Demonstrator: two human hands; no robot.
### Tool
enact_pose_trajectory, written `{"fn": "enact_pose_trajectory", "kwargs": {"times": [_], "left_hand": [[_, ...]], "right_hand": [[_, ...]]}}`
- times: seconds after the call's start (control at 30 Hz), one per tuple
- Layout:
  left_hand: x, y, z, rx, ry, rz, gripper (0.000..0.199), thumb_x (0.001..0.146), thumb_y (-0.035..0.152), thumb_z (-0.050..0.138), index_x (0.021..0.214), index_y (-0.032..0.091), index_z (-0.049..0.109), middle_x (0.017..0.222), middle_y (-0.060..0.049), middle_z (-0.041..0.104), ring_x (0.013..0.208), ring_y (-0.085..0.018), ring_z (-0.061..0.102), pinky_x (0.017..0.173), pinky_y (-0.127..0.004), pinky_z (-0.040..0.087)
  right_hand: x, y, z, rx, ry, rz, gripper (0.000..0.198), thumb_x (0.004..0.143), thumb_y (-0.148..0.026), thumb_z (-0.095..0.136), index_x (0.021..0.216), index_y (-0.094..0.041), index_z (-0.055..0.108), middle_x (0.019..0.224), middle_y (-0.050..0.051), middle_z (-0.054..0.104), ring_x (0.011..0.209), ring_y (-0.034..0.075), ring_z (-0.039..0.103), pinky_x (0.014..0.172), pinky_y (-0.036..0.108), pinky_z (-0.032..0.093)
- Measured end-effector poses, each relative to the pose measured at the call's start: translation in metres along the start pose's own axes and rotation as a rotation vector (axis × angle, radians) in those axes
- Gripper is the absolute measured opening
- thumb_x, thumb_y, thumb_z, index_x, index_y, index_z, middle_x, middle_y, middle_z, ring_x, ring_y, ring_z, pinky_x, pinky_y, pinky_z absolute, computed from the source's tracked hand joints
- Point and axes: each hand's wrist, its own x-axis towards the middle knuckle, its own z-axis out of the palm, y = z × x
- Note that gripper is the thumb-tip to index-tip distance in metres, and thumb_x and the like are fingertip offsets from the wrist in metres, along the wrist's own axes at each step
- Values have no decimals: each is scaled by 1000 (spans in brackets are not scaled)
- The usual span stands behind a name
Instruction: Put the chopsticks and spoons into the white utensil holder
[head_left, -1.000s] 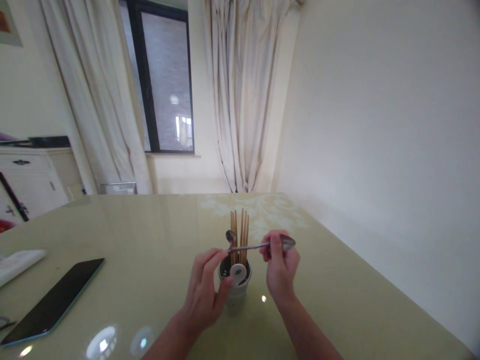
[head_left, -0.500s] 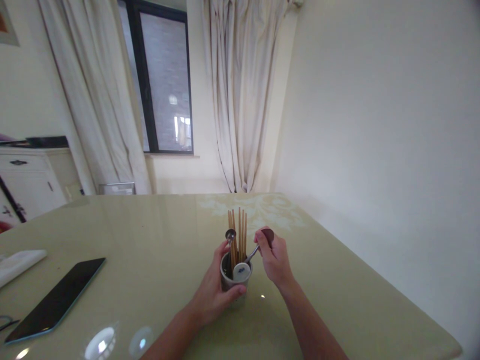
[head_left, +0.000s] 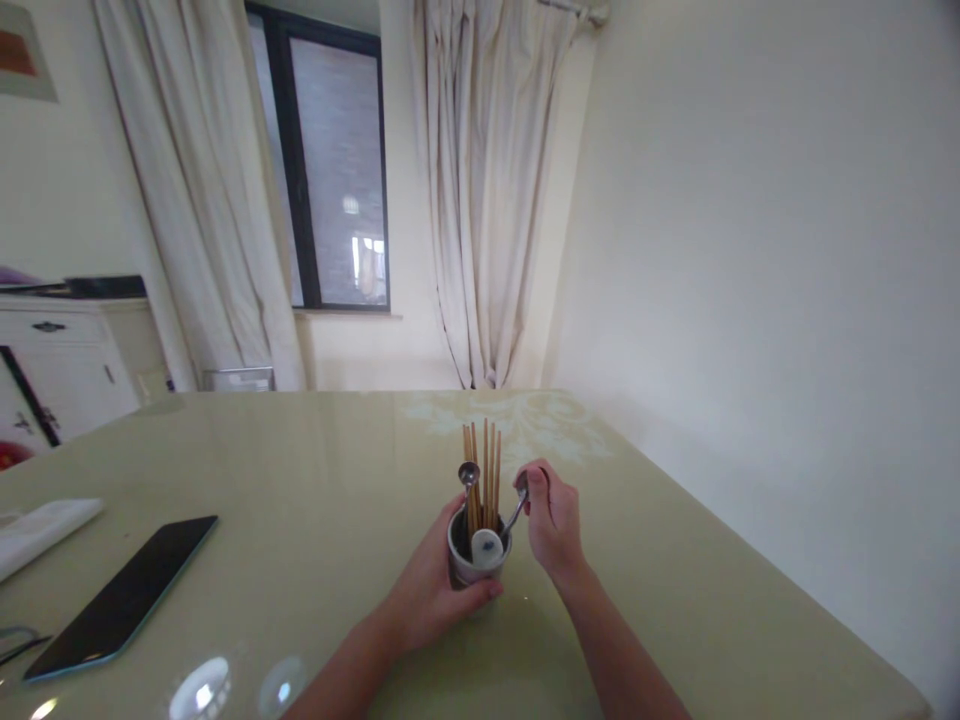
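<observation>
My left hand (head_left: 439, 585) is wrapped round a light-coloured cup (head_left: 471, 573) at the middle of the table. Several wooden chopsticks (head_left: 491, 480) stand upright in the cup, along with a metal spoon (head_left: 469, 475) at the left and a white ceramic spoon (head_left: 487, 547) at the front. My right hand (head_left: 553, 515), to the right of the cup, pinches a second metal spoon (head_left: 514, 515) near its bowl. That spoon leans outward, its lower end inside the cup. The part of the handle inside the cup is hidden.
A dark tablet-like slab (head_left: 124, 600) lies on the glossy table (head_left: 300, 480) at the left, beside a white flat object (head_left: 45, 535). A dark cable (head_left: 22, 645) shows at the left edge. A white wall (head_left: 750, 250) borders the table's right side.
The spoon in my right hand has turned, so its bowl shows a different side and sits more within my fingers. My left hand stays on the cup. The view has shifted slightly.
</observation>
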Motion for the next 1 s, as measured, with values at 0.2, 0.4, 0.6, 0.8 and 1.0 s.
{"fn": "enact_pose_trajectory", "kwargs": {"times": [0.2, 0.4, 0.6, 0.8, 1.0], "left_hand": [[0, 2, -1, 13, -8, 16, 97, 81, 42, 87, 163, 25, 36, 160, -16, 54, 147, -38, 52, 126, -55, 38], [2, 6, -10, 249, -85, 33, 93, 72, 47, 93, 154, 30, 54, 151, -14, 63, 135, -41, 59, 117, -54, 45], [5, -12, -10, 378, 1, -56, 78, 76, 50, 88, 144, 25, 61, 141, -15, 70, 129, -38, 62, 112, -52, 46], [7, -24, -11, 659, 35, -198, 57, 86, 49, 74, 136, 21, 66, 141, -14, 69, 134, -37, 58, 115, -51, 41], [7, -29, -11, 868, -58, -306, 81, 95, 53, 57, 162, 10, 42, 162, -19, 53, 150, -36, 45, 126, -50, 31]], "right_hand": [[-2, 5, 2, -190, -156, -97, 51, 111, -53, 45, 71, -23, 56, 56, -4, 55, 50, 13, 53, 55, 25, 35], [-5, 18, 9, -79, -93, -20, 60, 113, -56, 38, 68, -22, 59, 57, -2, 58, 51, 14, 53, 56, 26, 39], [-17, 31, 29, 333, -179, 93, 74, 98, -86, 36, 106, -21, 70, 88, 6, 72, 78, 22, 68, 73, 34, 55], [-31, 36, 51, 396, -312, 146, 79, 68, -59, 95, 125, -21, 56, 107, 6, 75, 95, 24, 72, 87, 35, 59], [-18, 71, 40, 138, -87, 263, 60, 72, -39, 87, 121, -22, 56, 100, 4, 76, 88, 24, 73, 82, 35, 59]]}}
